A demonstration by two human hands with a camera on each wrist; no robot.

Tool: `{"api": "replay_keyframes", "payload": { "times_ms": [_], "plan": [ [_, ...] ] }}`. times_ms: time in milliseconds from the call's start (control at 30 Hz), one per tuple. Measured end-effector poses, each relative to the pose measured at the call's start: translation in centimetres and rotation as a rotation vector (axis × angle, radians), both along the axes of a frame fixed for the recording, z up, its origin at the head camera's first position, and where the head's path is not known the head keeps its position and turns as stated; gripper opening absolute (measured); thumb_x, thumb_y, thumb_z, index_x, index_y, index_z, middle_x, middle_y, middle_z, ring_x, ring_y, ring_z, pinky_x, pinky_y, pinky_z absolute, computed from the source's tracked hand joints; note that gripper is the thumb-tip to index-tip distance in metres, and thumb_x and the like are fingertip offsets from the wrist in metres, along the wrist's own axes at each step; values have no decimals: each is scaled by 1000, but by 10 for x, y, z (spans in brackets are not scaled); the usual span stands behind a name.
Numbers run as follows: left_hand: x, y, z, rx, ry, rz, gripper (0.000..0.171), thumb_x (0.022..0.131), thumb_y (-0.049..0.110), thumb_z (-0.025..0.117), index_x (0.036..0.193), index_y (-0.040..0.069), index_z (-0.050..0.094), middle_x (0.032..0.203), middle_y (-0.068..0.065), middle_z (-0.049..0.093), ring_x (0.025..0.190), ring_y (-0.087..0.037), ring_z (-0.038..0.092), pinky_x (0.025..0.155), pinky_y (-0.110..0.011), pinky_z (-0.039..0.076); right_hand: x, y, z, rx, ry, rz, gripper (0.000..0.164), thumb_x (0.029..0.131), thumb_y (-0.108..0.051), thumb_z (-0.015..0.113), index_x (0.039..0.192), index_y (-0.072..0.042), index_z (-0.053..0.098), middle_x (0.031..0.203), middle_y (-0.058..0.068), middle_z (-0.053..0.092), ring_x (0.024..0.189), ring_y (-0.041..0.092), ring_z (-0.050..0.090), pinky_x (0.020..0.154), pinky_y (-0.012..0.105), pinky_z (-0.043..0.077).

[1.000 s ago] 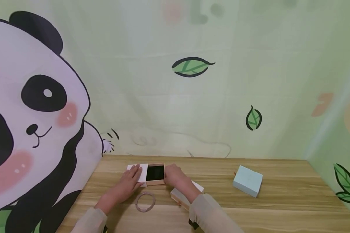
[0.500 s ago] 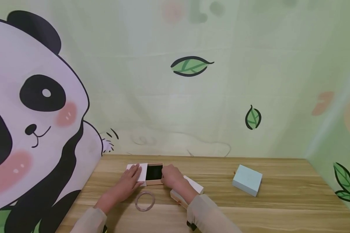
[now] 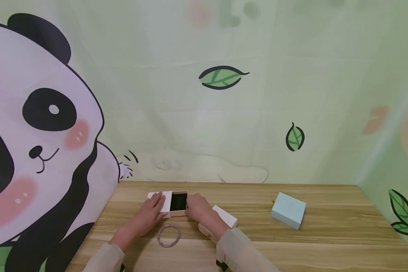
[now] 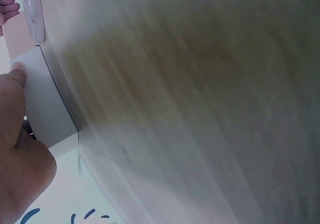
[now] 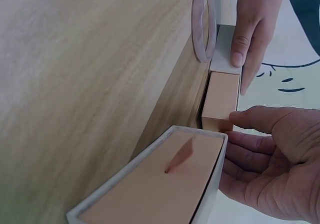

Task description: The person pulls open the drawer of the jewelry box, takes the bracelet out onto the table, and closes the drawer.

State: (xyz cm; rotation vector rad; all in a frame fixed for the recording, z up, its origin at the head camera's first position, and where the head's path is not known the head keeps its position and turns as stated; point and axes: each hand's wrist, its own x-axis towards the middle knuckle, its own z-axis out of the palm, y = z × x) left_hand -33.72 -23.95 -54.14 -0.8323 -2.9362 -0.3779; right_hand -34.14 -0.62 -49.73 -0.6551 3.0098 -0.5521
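Note:
My left hand [image 3: 149, 213] holds the white sleeve [image 3: 168, 203] of a small drawer box, its thumb against the near side and its fingers over the top. From the sleeve's right end sticks out a tan drawer [image 5: 221, 94] with a black inside [image 3: 179, 201], partly slid in. My right hand [image 3: 198, 207] is at the drawer's outer end; in the right wrist view its thumb touches the near corner and its fingers curl at the end. A pale pinkish bangle [image 3: 169, 246] lies on the table just in front of the box.
Under my right forearm sits a second white box [image 3: 226, 216] with a tan end and a small ribbon tab [image 5: 181, 156]. A light blue box [image 3: 288, 209] stands farther right on the wooden table [image 3: 326, 226]. Behind the table's far edge hangs a panda-printed cloth [image 3: 176, 124].
My right hand has moved slightly left, and the drawer has slid further into the sleeve, so less of the black inside shows. My left hand and the bangle stay in place.

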Motion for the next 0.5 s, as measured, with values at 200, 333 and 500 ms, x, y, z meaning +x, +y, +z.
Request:
{"api": "replay_keyframes", "payload": {
  "times_ms": [200, 333, 500],
  "plan": [
    [0, 1, 1, 3, 12, -6, 64, 107, 28, 52, 154, -10, 31, 161, -32, 25, 149, -50, 22, 120, -63, 20, 1, -4, 0, -2, 19, -2, 21, 87, -6, 71, 68, -6, 62, 62, 0, 54, 52, 12, 45, 45, 23, 38],
    [0, 0, 1, 2, 4, 2, 64, 107, 28, 52, 154, -10, 30, 161, -31, 24, 149, -50, 21, 120, -62, 18, 1, -10, 0, -10, 33, -14, 18, 85, -3, 70, 69, -5, 63, 65, 3, 58, 55, 14, 46, 47, 24, 40],
    [-1, -1, -1, -3, 6, 0, 65, 107, 29, 53, 154, -10, 31, 161, -31, 24, 149, -49, 22, 120, -62, 20, 1, -18, -4, -29, 37, -30, 9, 84, -3, 73, 77, -3, 68, 71, 6, 65, 57, 15, 49, 50, 25, 43]
  ]
}}
